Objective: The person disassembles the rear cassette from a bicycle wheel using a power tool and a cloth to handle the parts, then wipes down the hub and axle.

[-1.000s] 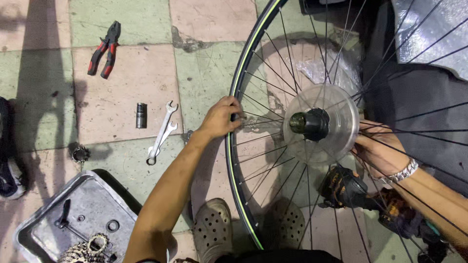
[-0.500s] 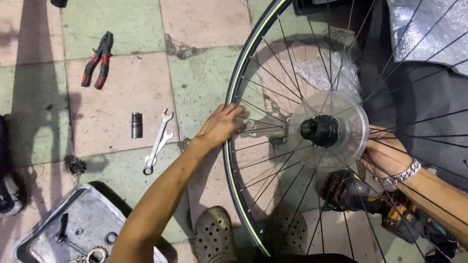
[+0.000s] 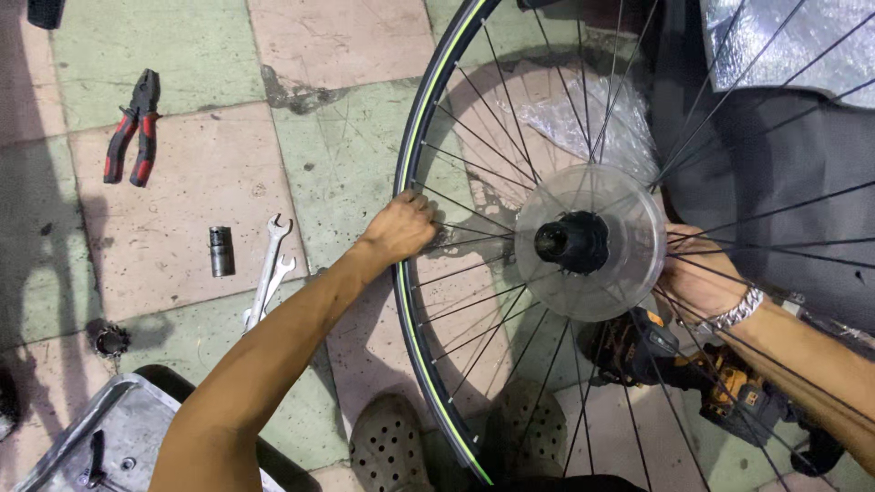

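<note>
A black bicycle wheel with a green-striped rim (image 3: pixel 412 173) stands upright in front of me, its spokes running to a dark hub (image 3: pixel 572 242) behind a clear plastic disc (image 3: pixel 629 210). My left hand (image 3: pixel 403 228) is closed around the rim and spokes on the wheel's left side. My right hand (image 3: pixel 697 278), with a metal watch at the wrist, grips the spokes just right of the disc.
On the tiled floor lie red-handled pliers (image 3: pixel 133 128), a black socket (image 3: pixel 221 251), two spanners (image 3: pixel 269 270) and a small sprocket (image 3: pixel 111 341). A metal tray (image 3: pixel 109 437) sits at bottom left. A yellow-black power drill (image 3: pixel 720 378) lies behind the spokes. My shoes (image 3: pixel 387 446) are below.
The view has shifted slightly, so the wheel and floor tools sit a bit differently in the frame. Both hands keep their hold on the wheel.
</note>
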